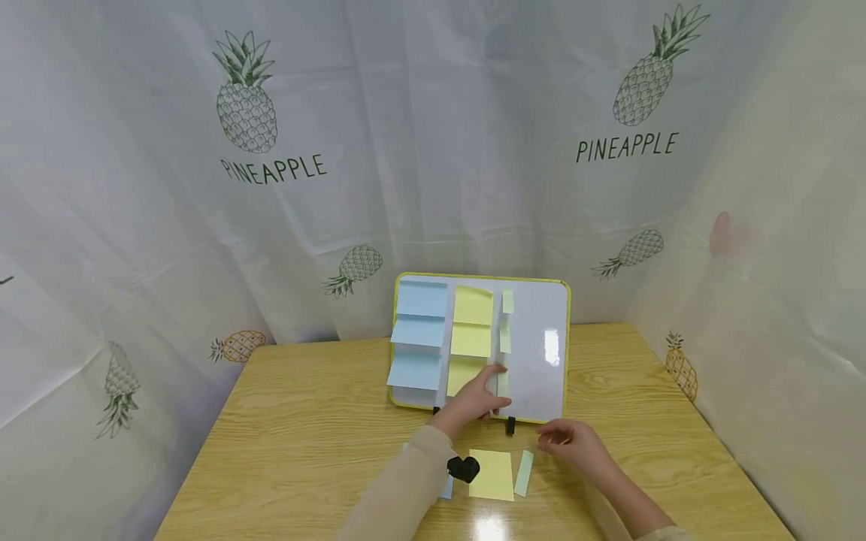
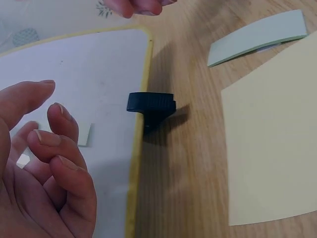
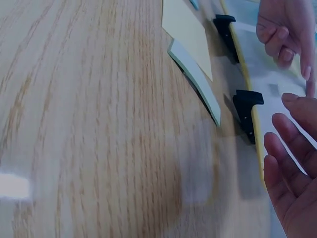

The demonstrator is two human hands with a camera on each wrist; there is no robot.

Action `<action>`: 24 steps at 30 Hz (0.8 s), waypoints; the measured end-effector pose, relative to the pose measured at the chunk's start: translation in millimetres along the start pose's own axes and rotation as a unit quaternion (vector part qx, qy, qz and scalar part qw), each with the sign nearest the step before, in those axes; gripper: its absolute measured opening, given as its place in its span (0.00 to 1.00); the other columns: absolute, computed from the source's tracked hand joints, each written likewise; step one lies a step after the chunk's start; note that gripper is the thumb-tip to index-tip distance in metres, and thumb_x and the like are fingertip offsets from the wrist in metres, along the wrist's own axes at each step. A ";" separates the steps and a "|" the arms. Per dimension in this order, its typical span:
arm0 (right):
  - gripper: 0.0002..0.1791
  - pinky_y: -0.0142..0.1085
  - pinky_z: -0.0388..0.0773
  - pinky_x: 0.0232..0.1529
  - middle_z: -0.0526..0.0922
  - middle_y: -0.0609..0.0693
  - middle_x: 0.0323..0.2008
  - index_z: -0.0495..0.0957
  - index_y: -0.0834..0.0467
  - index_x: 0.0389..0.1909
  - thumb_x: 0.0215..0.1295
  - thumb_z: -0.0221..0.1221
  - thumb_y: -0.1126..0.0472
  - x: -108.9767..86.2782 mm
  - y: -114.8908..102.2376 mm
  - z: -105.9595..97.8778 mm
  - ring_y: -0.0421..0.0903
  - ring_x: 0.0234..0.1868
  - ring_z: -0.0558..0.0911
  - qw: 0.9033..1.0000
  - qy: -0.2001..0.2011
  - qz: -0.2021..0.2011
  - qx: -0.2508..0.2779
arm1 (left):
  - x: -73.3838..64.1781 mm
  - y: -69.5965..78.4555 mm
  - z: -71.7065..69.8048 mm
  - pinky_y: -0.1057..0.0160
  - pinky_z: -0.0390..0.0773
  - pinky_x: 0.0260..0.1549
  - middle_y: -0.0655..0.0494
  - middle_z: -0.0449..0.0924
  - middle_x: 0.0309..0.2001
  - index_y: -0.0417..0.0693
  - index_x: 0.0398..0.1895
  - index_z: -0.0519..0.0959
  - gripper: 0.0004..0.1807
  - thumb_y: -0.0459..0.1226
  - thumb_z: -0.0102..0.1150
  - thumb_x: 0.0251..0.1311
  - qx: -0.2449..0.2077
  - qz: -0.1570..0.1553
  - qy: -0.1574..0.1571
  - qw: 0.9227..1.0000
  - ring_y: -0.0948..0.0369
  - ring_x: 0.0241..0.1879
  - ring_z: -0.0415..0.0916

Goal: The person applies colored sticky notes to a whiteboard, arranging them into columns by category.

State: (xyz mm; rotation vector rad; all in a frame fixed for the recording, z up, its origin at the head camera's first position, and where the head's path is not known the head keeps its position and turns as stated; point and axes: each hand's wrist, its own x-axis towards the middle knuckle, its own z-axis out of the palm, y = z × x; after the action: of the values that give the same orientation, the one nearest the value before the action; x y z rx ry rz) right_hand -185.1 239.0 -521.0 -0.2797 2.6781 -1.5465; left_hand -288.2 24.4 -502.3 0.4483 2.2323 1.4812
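A white board [image 1: 537,353] with a yellow rim leans upright on the table. It bears columns of blue notes [image 1: 422,330], yellow notes [image 1: 471,340] and narrow green strips [image 1: 507,302]. My left hand [image 1: 475,396] reaches to the lowest green strip [image 1: 503,385], its index finger at the strip's upper end and the thumb near its lower end. In the left wrist view, the other fingers [image 2: 62,144] bend loosely. Off the board's lower right corner hovers my right hand [image 1: 575,447], fingers loosely bent; nothing shows in its grasp in the right wrist view.
Before the board lie a yellow note pad [image 1: 492,475], a green strip pad [image 1: 524,473] and a blue pad [image 1: 446,487], partly covered by the left sleeve. Black feet [image 1: 510,425] hold the board's lower edge. A pineapple-print curtain [image 1: 473,150] hangs behind the wooden table [image 1: 291,428].
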 end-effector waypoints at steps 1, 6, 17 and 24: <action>0.11 0.33 0.77 0.34 0.84 0.50 0.31 0.82 0.68 0.41 0.59 0.67 0.67 0.1 0.6 0.6 0.40 0.31 0.78 1.000 -0.001 0.000 0.001 | -0.6 -1.9 0.9 0.65 0.63 0.14 0.51 0.76 0.18 0.61 0.68 0.65 0.32 0.38 0.64 0.62 0.001 -0.001 -0.001 1.000 0.60 0.12 0.61; 0.12 0.33 0.77 0.32 0.84 0.51 0.32 0.82 0.69 0.42 0.58 0.66 0.68 -0.2 3.4 3.0 0.40 0.31 0.78 1.000 -0.010 0.011 0.015 | -2.9 -12.3 3.8 0.66 0.62 0.13 0.45 0.78 0.21 0.63 0.67 0.65 0.32 0.37 0.65 0.62 -0.005 -0.008 -0.002 1.000 0.61 0.12 0.61; 0.12 0.33 0.77 0.32 0.84 0.51 0.32 0.82 0.68 0.42 0.59 0.67 0.67 2.8 3.4 6.3 0.41 0.31 0.78 1.000 -0.014 0.013 0.016 | -18.0 -22.5 7.6 0.63 0.66 0.15 0.47 0.79 0.21 0.61 0.67 0.67 0.32 0.40 0.67 0.60 0.006 -0.014 0.001 1.000 0.60 0.12 0.62; 0.11 0.33 0.77 0.33 0.84 0.49 0.32 0.82 0.67 0.42 0.60 0.66 0.67 3.2 -2.0 2.3 0.40 0.32 0.78 1.000 -0.009 0.007 -0.001 | -32.0 -25.3 6.3 0.63 0.65 0.15 0.51 0.77 0.21 0.61 0.68 0.66 0.31 0.39 0.64 0.63 -0.022 0.004 -0.023 0.999 0.60 0.12 0.60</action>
State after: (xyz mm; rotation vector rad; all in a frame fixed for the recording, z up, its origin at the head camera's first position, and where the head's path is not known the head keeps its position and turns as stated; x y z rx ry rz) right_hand -187.7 235.5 -520.3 -0.2722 2.6622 -1.5310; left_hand -258.4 4.2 -522.5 0.4741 2.1602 1.5062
